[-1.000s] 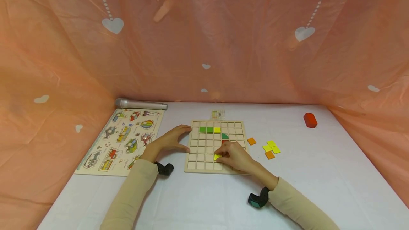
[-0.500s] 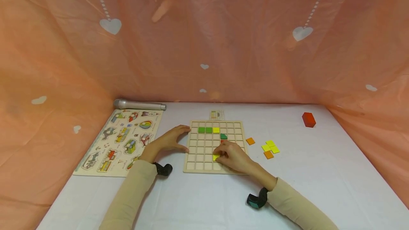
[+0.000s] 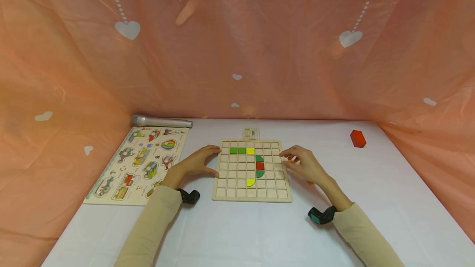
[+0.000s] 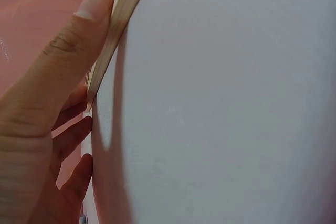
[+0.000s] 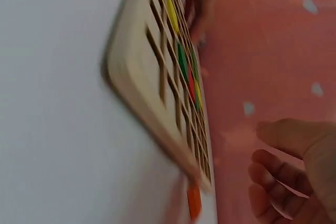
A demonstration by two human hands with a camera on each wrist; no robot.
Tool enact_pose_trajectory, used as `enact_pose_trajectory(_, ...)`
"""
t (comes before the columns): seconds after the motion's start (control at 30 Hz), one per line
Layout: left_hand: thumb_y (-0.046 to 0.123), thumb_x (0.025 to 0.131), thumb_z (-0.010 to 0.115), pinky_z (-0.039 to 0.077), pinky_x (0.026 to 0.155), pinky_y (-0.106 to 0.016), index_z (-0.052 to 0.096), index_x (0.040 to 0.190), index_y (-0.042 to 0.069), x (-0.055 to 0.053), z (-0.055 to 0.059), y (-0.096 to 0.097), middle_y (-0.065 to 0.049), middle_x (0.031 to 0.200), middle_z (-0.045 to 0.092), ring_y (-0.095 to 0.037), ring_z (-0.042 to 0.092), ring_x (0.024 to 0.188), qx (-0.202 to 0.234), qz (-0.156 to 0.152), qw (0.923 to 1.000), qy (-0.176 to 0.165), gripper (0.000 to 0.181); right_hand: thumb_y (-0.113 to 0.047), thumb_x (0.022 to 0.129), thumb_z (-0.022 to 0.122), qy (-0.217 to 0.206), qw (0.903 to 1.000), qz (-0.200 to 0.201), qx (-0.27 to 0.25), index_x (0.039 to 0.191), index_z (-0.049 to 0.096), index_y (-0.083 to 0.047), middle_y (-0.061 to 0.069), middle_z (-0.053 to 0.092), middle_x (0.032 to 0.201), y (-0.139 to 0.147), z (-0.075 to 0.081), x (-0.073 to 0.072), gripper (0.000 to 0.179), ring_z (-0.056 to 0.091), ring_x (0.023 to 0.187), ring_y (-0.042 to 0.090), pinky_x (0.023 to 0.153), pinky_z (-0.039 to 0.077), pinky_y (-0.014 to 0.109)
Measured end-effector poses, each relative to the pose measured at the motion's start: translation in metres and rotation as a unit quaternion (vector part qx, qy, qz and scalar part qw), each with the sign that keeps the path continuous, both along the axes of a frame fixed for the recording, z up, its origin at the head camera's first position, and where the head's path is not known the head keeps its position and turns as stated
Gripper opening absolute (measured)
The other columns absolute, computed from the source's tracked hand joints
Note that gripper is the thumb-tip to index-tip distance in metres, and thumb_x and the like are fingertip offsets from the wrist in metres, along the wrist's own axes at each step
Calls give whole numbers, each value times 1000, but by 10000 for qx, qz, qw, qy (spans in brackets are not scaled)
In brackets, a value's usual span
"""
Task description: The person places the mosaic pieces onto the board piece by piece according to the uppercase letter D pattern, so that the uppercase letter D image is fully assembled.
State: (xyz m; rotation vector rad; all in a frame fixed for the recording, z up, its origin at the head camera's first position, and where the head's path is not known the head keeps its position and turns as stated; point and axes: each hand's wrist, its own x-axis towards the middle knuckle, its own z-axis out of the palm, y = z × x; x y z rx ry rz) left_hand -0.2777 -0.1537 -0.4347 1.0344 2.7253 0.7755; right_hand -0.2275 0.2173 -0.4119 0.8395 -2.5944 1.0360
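Note:
In the head view a wooden grid board (image 3: 261, 193) lies flat on the table. My left hand (image 3: 196, 163) touches its left edge with thumb and fingertips spread apart. Its upper row holds two green square tiles (image 3: 238, 151) and a yellow square tile (image 3: 250, 151). Lower down sit two green rounded tiles (image 3: 260, 174) with a red square tile (image 3: 260, 166) between them, plus a yellow rounded tile (image 3: 250, 182). My right hand (image 3: 304, 164) hovers at the board's right edge, nothing between its fingers. Beneath it an orange tile (image 5: 194, 201) partly shows; the yellow loose tiles are hidden.
A picture puzzle board (image 3: 144, 164) lies at the left, with a silver microphone (image 3: 163, 121) behind it. A small printed card (image 3: 251, 133) lies beyond the grid board. Far right stands a red block (image 3: 358, 139). Curtain (image 3: 237, 52) encloses the table's back and sides.
My right hand has let go of the yellow rounded tile, now lying in its cell, and moved right and away to over the loose tiles. The left hand keeps its place.

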Motion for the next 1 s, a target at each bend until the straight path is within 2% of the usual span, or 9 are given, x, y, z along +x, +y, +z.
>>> enact_pose_trajectory(0.13,32,70,81,26,112,-47,42,135,-6,0,0,0,-21,140,40,-36,33,132,3,-19,10000,-14,85,-1,79,71,-110,9994,-282,188,100,68,-2,12,64,94,32,1,-1,22,56,82,24,66,53,26)
enact_pose_trajectory(0.3,33,70,81,25,112,-47,42,135,-5,0,0,-1,-21,140,40,-36,33,132,-9,1,10000,-34,85,-3,82,68,-607,9945,-735,433,102,68,-1,12,64,96,60,-1,0,20,55,84,23,70,52,26)
enact_pose_trajectory(0.53,33,70,81,25,112,-46,42,135,-5,2,1,-1,-21,140,41,-36,33,132,0,33,10000,-45,85,-15,83,71,-1178,9798,-1408,790,97,67,-2,4,57,78,77,-11,0,21,49,72,18,59,44,21)
enact_pose_trajectory(0.77,35,70,81,26,112,-46,42,136,-5,3,1,0,-21,140,41,-36,34,132,-34,13,10000,17,86,-18,83,71,-1390,9740,-1572,853,93,64,-4,3,54,73,78,-16,0,19,47,68,17,55,41,21)
enact_pose_trajectory(1.0,34,70,81,26,112,-46,42,135,-5,2,3,0,-21,140,41,-36,34,132,-3,34,10000,-48,85,-10,84,68,-1270,9775,-1456,851,95,65,-3,3,53,74,77,-16,-2,13,46,69,18,54,39,21)
